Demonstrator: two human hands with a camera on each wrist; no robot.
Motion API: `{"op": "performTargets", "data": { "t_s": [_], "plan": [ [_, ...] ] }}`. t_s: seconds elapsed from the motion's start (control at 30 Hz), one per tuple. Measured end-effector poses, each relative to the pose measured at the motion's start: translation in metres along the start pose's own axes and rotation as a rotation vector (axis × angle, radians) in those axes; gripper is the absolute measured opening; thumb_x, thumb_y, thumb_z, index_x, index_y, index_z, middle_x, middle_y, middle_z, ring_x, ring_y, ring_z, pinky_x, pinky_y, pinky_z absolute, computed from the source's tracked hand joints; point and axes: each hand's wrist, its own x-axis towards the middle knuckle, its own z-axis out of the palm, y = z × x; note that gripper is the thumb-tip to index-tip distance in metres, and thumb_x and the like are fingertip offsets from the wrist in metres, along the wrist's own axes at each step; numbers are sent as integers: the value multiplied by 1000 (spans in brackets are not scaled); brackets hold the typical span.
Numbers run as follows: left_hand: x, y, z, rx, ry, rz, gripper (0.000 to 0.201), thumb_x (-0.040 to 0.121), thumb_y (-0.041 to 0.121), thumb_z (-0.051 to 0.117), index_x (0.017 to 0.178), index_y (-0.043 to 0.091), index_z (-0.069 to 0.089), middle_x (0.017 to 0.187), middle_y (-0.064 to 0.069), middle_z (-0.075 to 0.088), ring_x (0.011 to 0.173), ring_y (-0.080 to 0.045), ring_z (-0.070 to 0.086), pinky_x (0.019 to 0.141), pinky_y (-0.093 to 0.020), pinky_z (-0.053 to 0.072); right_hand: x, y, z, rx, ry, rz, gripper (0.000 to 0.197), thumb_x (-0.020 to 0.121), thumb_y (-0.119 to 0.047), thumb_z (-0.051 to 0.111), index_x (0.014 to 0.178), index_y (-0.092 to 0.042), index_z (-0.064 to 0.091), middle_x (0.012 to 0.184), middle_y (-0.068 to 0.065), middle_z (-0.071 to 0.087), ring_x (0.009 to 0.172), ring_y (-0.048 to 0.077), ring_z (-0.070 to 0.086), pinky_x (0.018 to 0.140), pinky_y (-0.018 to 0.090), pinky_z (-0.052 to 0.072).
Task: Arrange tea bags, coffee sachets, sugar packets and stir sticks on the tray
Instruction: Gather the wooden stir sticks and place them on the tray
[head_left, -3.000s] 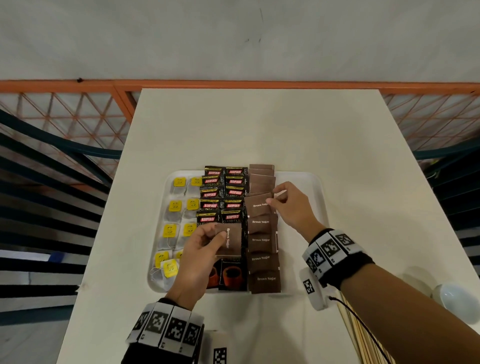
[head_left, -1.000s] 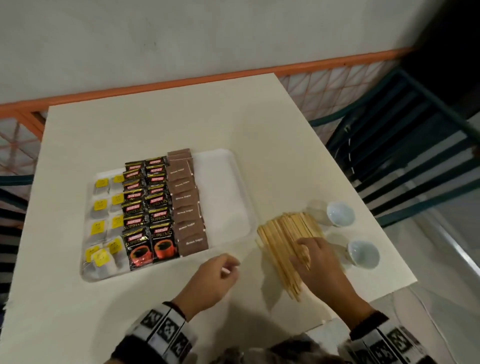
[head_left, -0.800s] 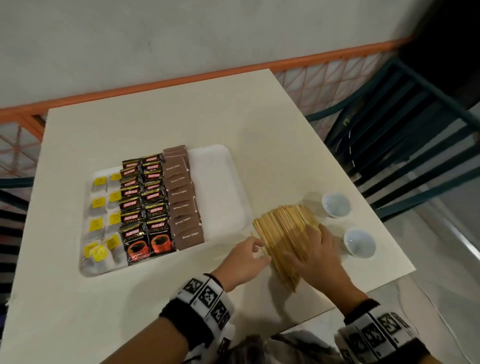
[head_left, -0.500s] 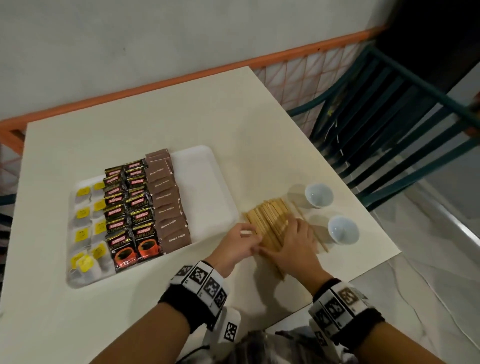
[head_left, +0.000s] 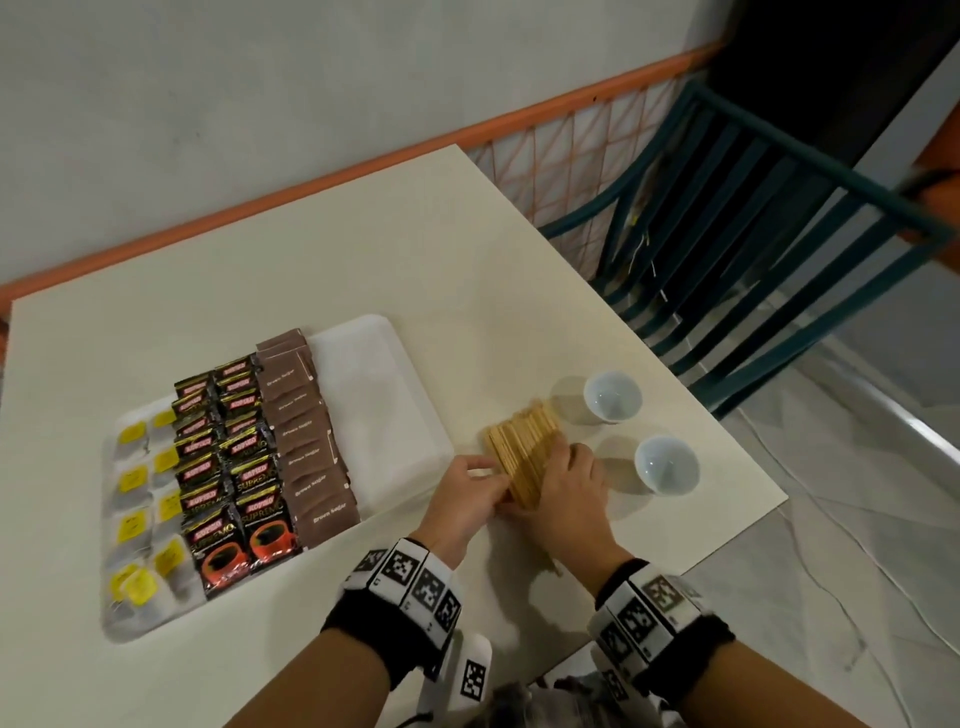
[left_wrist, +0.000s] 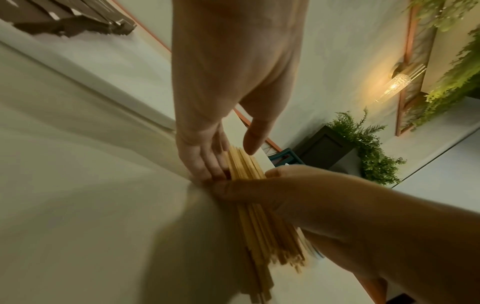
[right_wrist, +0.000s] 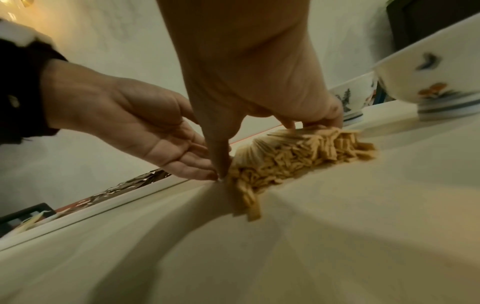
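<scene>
The stir sticks (head_left: 524, 457) are bunched in a pile on the tabletop (head_left: 311, 270), just right of the tray (head_left: 384, 395) and left of two small cups (head_left: 612, 397). The pile is flanked by both hands. The left hand (head_left: 467, 493) is laid against the pile's left side, its grip apart: the fingers (left_wrist: 205, 156) are seen straight and together, pressed to the sticks, with the thumb lifted above them. The right hand (head_left: 569, 491) is set over the pile's near end, with the thumb down at the left edge by the left fingertips and the fingers (right_wrist: 322, 115) bent onto the top of the sticks; whether that grip is clamped round the pile cannot be told. On the tray, the tea bags (head_left: 140, 499) are laid in the left columns, the coffee sachets (head_left: 228, 467) in two middle columns, and the sugar packets (head_left: 306, 441) in a column beside them. The tray's right part is left bare.
</scene>
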Motion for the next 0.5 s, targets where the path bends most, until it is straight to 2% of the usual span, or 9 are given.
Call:
{"op": "performTargets", "data": {
  "t_s": [0.1, 0.2, 0.27, 0.33, 0.4, 0.5],
  "plan": [
    [4, 2, 8, 3, -6, 9, 34, 87, 17, 59, 118, 16, 43, 105, -7, 62, 87, -14, 61, 66, -21, 49, 7, -6, -3, 13, -23, -8, 89, 80, -42, 63, 143, -5, 12, 129, 14, 39, 116, 28, 41, 101, 34, 33],
    [5, 2, 14, -7, -9, 17, 38, 81, 22, 60, 115, 12, 47, 103, -6, 66, 91, -16, 64, 79, -30, 54, 11, -14, -5, 76, -14, -16, 62, 93, -14, 44, 144, -8, 10, 126, 15, 46, 113, 28, 46, 97, 33, 38],
    [6, 2, 15, 24, -34, 25, 44, 75, 28, 59, 115, 10, 57, 103, -7, 70, 93, -19, 66, 84, -35, 55, 14, -16, -6, 137, -21, -2, 51, 92, -10, 43, 138, -7, 21, 118, 16, 53, 106, 30, 52, 91, 37, 45],
    [5, 7, 15, 76, -81, 49, 27, 85, 23, 54, 106, 13, 66, 98, -5, 71, 92, -19, 66, 84, -33, 53, 18, -17, -6, 167, -33, 30, 33, 90, -11, 44, 121, -6, 35, 107, 16, 59, 97, 32, 58, 82, 40, 50],
    [5, 9, 14, 101, -120, 63, 24, 90, 21, 50, 103, 16, 69, 96, -1, 71, 95, -18, 64, 87, -32, 51, 22, -18, -9, 144, -66, 62, 18, 90, -11, 43, 107, -6, 38, 100, 14, 62, 91, 32, 62, 74, 38, 52],
    [3, 11, 12, 107, -143, 39, 23, 93, 21, 47, 102, 17, 68, 93, 1, 69, 93, -15, 62, 82, -28, 49, 26, -21, -12, 57, -104, 44, 14, 92, -10, 41, 105, -7, 39, 100, 13, 63, 90, 30, 63, 71, 35, 50]
  ]
}}
